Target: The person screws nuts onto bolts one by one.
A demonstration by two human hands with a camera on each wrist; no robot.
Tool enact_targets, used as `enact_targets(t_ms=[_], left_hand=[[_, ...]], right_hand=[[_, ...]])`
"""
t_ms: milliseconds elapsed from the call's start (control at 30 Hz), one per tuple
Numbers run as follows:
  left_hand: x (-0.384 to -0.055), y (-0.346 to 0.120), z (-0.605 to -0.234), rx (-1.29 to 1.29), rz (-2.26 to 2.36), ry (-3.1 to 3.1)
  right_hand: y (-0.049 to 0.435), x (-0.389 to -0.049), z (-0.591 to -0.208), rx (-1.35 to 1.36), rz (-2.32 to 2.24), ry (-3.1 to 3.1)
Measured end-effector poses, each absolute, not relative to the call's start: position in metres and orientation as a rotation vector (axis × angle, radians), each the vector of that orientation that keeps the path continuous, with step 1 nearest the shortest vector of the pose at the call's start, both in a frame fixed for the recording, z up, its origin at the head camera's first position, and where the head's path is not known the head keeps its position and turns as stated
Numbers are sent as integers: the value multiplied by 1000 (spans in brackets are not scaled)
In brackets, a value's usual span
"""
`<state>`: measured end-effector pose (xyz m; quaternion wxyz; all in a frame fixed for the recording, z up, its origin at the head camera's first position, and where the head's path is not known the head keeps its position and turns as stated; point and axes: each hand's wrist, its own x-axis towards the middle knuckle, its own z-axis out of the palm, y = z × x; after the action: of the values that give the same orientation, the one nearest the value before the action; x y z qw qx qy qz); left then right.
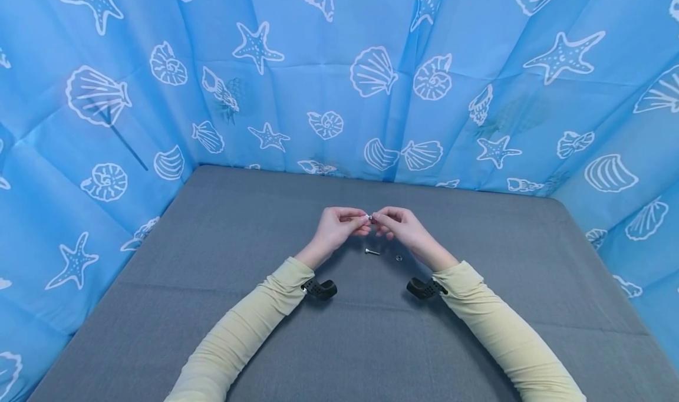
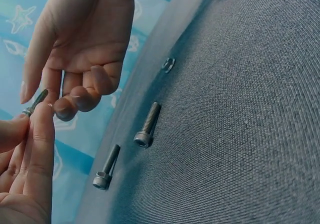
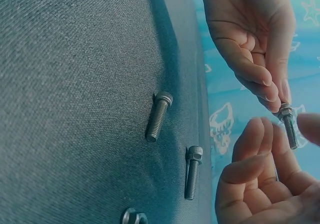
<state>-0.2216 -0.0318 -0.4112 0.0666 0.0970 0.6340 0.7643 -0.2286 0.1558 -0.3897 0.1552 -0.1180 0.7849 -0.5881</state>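
Note:
My left hand (image 1: 339,228) pinches a socket-head bolt (image 3: 290,129) by its head, between thumb and fingertips. A nut (image 3: 286,112) sits on this bolt close to the head, and the threaded end points toward my right hand (image 1: 400,228). Around that end, the right thumb and loosely bent fingers stand on either side, with a gap showing in the right wrist view. Below the hands on the grey cloth lie a plain bolt (image 2: 146,126), another bolt with a nut by its head (image 2: 105,171), and a loose nut (image 2: 168,65).
A grey cloth covers the table (image 1: 350,343). Behind and at both sides hangs a blue curtain (image 1: 329,78) printed with white shells and starfish. Black wrist cameras (image 1: 320,289) sit below both hands, strapped at the yellow sleeves (image 1: 249,325).

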Motion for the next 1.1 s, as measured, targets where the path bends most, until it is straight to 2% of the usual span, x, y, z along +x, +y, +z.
enact_targets(t_ms=[1100], left_hand=[[-221,-31,-413,306,2290,1913]], right_hand=[[157,-230,-392,-383,-1669,2321]])
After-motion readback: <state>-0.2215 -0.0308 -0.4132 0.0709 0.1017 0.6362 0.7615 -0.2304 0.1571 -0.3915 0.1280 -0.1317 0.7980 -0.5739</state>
